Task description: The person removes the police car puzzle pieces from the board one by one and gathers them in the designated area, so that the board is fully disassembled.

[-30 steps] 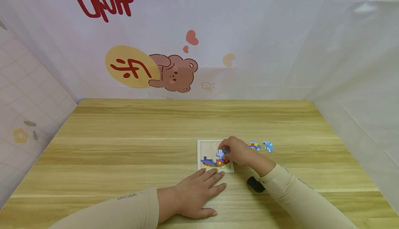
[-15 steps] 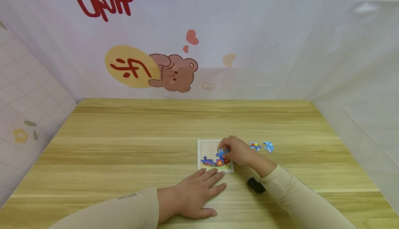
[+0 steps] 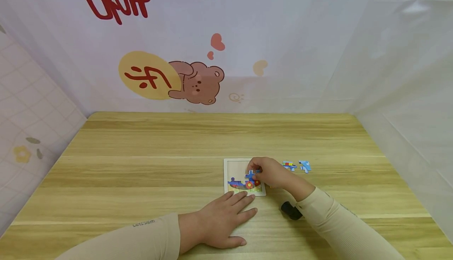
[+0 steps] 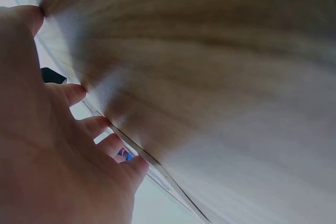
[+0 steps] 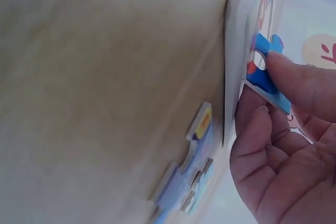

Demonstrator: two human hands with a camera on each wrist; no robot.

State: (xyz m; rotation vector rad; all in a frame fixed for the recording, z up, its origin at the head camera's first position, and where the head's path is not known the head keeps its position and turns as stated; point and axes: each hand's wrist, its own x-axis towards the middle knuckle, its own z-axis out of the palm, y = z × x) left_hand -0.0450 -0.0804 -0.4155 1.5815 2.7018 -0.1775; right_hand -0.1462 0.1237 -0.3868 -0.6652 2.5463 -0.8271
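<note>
A square puzzle tray (image 3: pixel 225 170) with a pale rim lies on the table, its lower part filled with pieces that show a blue and red vehicle. Over the tray's right side, my right hand (image 3: pixel 274 174) pinches a blue puzzle piece (image 3: pixel 251 175) between thumb and fingers. In the right wrist view the thumb presses on the piece's blue face (image 5: pixel 266 81), which stands tilted at the tray; whether it is seated I cannot tell. My left hand (image 3: pixel 223 220) lies spread, fingers straight, its fingertips (image 4: pixel 137 165) at the tray's near edge.
Loose puzzle pieces lie right of the tray, among them one with coloured blocks (image 3: pixel 289 165) and a light blue one (image 3: pixel 304 166). A black object (image 3: pixel 291 211) is beside the right sleeve. A printed white curtain (image 3: pixel 283 35) stands behind the table (image 3: pixel 148 153).
The piece in my right hand has tilted, its face turning from pale to deeper blue. The right hand has dropped slightly with its fingers still pinching; my left hand has stayed in place.
</note>
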